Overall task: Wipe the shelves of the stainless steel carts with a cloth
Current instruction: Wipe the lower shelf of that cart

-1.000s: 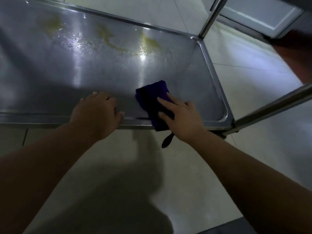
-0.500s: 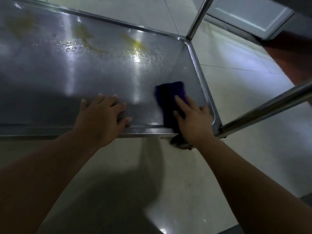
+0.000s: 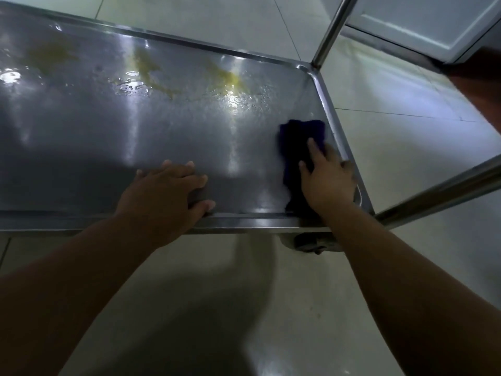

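Observation:
The stainless steel cart shelf (image 3: 108,137) fills the upper left, wet with droplets and smeared with yellowish stains (image 3: 227,77) along its far side. A dark purple cloth (image 3: 298,137) lies flat near the shelf's right rim. My right hand (image 3: 325,177) presses on the cloth with straight fingers, covering its near part. My left hand (image 3: 165,194) rests flat on the shelf at the near rim, thumb against the edge.
Steel cart posts rise at the far right corner (image 3: 328,31) and the near right corner (image 3: 439,191). A caster wheel (image 3: 309,244) shows under the near right corner. Pale tiled floor (image 3: 379,90) surrounds the cart, with a white door panel (image 3: 423,20) at top right.
My right hand has slid the cloth to the right, from the shelf's near middle to its right rim. My left hand stays on the near edge.

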A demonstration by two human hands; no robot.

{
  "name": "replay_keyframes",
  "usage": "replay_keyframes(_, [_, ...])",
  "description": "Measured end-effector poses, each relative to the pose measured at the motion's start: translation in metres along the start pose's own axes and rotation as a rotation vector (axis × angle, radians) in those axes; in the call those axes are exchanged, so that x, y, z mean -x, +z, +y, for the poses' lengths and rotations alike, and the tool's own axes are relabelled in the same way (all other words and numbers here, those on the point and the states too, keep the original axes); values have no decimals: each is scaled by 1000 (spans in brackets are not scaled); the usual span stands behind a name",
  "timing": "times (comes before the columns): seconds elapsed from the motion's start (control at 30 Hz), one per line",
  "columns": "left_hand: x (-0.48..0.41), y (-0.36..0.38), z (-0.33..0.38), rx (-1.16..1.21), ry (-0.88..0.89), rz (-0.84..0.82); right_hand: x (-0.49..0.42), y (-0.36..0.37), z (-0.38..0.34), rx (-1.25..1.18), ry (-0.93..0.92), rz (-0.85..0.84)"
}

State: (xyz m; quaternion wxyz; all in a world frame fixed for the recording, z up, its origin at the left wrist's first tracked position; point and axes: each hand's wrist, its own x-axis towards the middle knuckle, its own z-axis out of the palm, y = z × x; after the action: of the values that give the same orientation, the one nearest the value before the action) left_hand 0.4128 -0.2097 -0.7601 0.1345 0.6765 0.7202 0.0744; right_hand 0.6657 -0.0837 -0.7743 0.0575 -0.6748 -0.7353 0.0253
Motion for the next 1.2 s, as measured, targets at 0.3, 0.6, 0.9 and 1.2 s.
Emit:
replay_keyframes(0.3, [2,1,3,37,-18,14,-34,1,-85,-26,-203,-194])
replay_keyframes(0.6, [1,0,1,48,-17,1,-56,-3,-40,-28,285,-128])
replay_keyframes(0.9, [2,-3,-14,105,60,-100,25,8,-76,-46,-374,-65])
replay_keyframes(1.2, [38,-20,-65,113,93,-59,61,-7,-52,49,270,-114])
